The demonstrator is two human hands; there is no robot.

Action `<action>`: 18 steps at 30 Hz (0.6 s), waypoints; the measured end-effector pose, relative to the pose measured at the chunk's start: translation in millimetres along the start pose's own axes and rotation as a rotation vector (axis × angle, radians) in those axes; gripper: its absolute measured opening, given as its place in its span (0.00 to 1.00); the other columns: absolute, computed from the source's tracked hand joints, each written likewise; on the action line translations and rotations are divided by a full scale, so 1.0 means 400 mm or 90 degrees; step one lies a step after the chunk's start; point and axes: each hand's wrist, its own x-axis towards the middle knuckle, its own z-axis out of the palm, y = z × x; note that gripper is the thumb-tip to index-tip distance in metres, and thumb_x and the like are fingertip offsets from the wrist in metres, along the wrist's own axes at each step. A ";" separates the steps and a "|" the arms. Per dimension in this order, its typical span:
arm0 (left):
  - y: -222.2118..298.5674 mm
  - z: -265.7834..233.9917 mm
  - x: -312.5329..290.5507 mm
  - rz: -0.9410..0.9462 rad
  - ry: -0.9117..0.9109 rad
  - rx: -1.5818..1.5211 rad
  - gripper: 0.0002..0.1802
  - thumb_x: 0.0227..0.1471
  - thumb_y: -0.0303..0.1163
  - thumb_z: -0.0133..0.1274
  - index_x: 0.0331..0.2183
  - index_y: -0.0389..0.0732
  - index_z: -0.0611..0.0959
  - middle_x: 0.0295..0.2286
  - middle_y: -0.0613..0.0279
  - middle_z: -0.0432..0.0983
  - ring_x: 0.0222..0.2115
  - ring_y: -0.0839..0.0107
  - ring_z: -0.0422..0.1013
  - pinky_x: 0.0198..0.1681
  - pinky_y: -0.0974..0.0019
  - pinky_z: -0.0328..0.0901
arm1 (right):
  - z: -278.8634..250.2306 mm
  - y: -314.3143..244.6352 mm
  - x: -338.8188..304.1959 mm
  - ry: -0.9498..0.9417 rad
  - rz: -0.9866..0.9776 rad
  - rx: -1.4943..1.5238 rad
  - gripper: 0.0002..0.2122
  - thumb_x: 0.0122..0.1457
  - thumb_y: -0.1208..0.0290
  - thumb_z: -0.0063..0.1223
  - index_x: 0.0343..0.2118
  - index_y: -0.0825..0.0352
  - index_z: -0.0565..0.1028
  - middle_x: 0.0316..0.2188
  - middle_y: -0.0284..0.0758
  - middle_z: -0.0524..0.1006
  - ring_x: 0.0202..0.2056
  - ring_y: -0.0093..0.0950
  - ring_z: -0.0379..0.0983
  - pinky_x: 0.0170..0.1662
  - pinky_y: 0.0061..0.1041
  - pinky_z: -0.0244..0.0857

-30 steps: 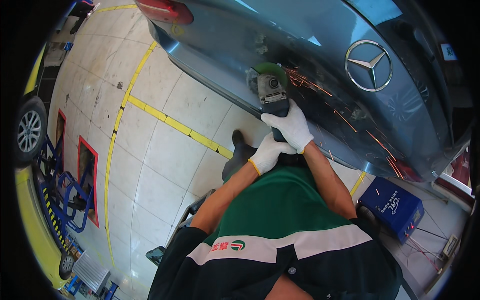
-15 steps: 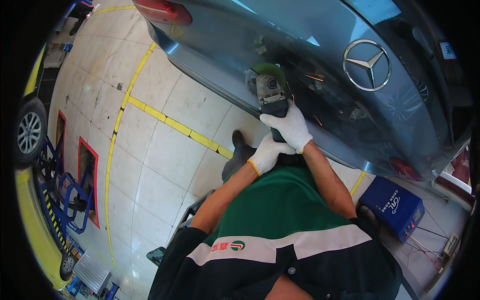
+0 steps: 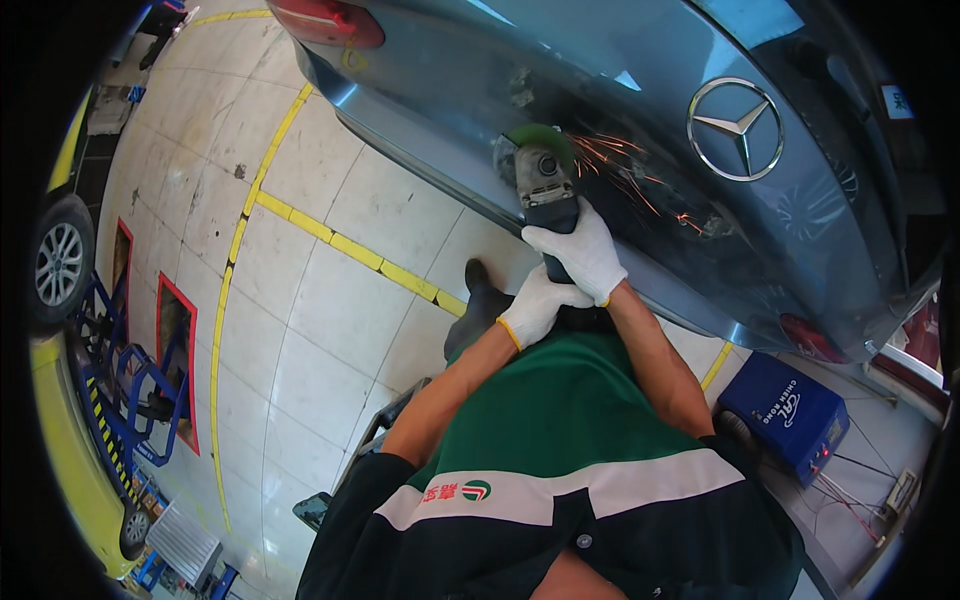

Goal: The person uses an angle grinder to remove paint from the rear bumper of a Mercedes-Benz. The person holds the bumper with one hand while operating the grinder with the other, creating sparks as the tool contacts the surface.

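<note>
An angle grinder (image 3: 543,184) with a green disc (image 3: 541,141) is held against the rear panel of a blue-grey car (image 3: 450,110). Orange sparks (image 3: 612,152) fly off the disc toward the right over darkened, scraped patches of paint. My right hand (image 3: 580,247), in a white glove, is wrapped around the grinder's body just behind its metal head. Lower down, my left hand (image 3: 540,305), gloved too, closes around the rear end of the grinder, close to my belly. The fingers of both hands partly hide the tool's body.
A round star emblem (image 3: 735,129) sits on the car right of the grinder. A blue box-shaped machine (image 3: 785,415) with cables stands on the floor at right. Yellow lines (image 3: 340,245) mark the tiled floor. At far left are a yellow-green car (image 3: 65,430) and a blue lift frame (image 3: 150,400).
Far more sparks now stream from the disc, spreading to the right across the panel. The grinder and both hands have shifted only very slightly.
</note>
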 end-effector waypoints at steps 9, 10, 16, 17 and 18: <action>0.006 0.004 -0.004 0.002 -0.009 0.003 0.32 0.40 0.18 0.63 0.51 0.31 0.76 0.44 0.60 0.78 0.49 0.66 0.74 0.54 0.64 0.67 | 0.001 -0.016 -0.010 0.006 0.005 0.008 0.26 0.46 0.63 0.72 0.43 0.73 0.73 0.32 0.36 0.79 0.31 0.24 0.77 0.38 0.27 0.73; 0.007 0.006 -0.004 0.004 -0.006 0.001 0.32 0.40 0.18 0.63 0.51 0.31 0.76 0.44 0.60 0.78 0.49 0.66 0.74 0.54 0.64 0.67 | -0.002 -0.020 -0.006 0.009 0.001 -0.004 0.26 0.46 0.63 0.72 0.43 0.73 0.73 0.32 0.36 0.79 0.31 0.24 0.77 0.38 0.27 0.73; 0.009 0.019 -0.008 0.012 0.019 -0.026 0.28 0.37 0.18 0.64 0.46 0.31 0.80 0.40 0.59 0.80 0.44 0.67 0.76 0.53 0.64 0.68 | -0.005 -0.005 0.000 0.007 0.008 -0.008 0.26 0.46 0.63 0.72 0.44 0.72 0.73 0.32 0.36 0.79 0.31 0.24 0.77 0.37 0.26 0.73; 0.009 0.018 -0.009 0.013 0.022 -0.024 0.28 0.37 0.18 0.64 0.46 0.31 0.80 0.40 0.59 0.80 0.44 0.67 0.76 0.53 0.64 0.68 | -0.002 -0.012 -0.005 0.006 0.009 -0.014 0.26 0.46 0.63 0.72 0.44 0.72 0.73 0.32 0.36 0.79 0.31 0.24 0.77 0.37 0.26 0.73; 0.007 0.017 -0.008 0.014 0.025 -0.023 0.28 0.37 0.18 0.64 0.46 0.31 0.80 0.40 0.59 0.80 0.44 0.67 0.76 0.53 0.64 0.68 | 0.000 -0.016 -0.008 0.005 0.011 -0.019 0.26 0.46 0.63 0.72 0.44 0.72 0.73 0.32 0.36 0.79 0.31 0.24 0.77 0.37 0.26 0.73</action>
